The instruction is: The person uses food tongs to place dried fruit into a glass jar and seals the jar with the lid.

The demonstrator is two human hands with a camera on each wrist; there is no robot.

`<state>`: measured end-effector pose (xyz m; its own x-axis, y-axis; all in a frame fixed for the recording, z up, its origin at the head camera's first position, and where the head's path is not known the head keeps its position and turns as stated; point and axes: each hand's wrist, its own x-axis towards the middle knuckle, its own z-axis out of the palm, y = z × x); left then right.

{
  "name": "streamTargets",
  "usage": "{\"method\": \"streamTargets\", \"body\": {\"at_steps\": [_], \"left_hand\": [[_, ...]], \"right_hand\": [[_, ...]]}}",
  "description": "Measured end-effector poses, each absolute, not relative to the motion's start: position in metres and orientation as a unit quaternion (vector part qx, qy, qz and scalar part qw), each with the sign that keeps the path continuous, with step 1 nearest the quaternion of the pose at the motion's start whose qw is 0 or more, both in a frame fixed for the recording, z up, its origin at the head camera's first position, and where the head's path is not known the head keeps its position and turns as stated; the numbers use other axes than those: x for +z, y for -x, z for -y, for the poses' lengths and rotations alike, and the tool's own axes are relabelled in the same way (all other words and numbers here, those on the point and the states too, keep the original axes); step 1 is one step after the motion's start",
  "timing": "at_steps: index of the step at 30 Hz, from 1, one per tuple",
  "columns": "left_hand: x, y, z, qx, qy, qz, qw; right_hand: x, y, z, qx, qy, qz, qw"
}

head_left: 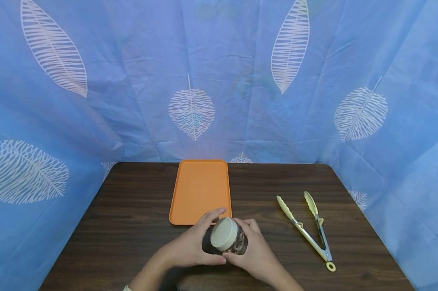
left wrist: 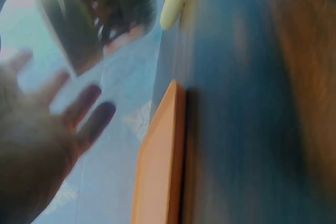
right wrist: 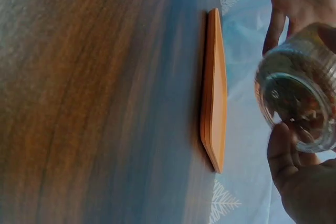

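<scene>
A clear jar with dark brown pieces inside and a white lid is held tilted, its lid toward the left. My right hand grips the body of the jar, thumb and fingers on opposite sides. In the right wrist view the clear base of the jar faces the camera, raised off the table. My left hand is spread around the lid side, thumb low and fingers high. The left wrist view, blurred, shows that left hand with its fingers extended and a gap between them and the lid.
Behind the hands an orange tray lies on the dark wooden table. Spread tongs with pale yellow tips lie to the right. A blue curtain with white leaf prints hangs around the table's back and sides.
</scene>
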<state>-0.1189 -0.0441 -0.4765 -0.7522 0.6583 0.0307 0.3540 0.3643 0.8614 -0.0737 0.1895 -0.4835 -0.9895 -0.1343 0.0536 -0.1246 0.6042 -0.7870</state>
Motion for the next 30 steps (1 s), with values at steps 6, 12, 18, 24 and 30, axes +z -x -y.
{"method": "streamTargets", "body": {"at_steps": [6,12,18,24,30], "left_hand": [[-0.474,0.113,0.033,0.521,-0.216,-0.813,0.146],[-0.468,0.115,0.029,0.518,-0.193,-0.82,0.147],[-0.472,0.122,0.037,0.554,-0.21,-0.782,0.194],[-0.478,0.129,0.045,0.572,-0.256,-0.75,0.211],[-0.478,0.132,0.054,0.566,-0.337,-0.719,0.224]], "right_hand": [[-0.484,0.07,-0.185,-0.414,0.054,-0.908,-0.036],[-0.481,0.066,-0.183,-0.418,0.055,-0.905,-0.062],[-0.478,0.067,-0.189,-0.473,0.065,-0.878,-0.044],[-0.475,0.072,-0.197,-0.477,0.083,-0.875,-0.016],[-0.478,0.074,-0.203,-0.499,0.109,-0.859,0.03]]}}
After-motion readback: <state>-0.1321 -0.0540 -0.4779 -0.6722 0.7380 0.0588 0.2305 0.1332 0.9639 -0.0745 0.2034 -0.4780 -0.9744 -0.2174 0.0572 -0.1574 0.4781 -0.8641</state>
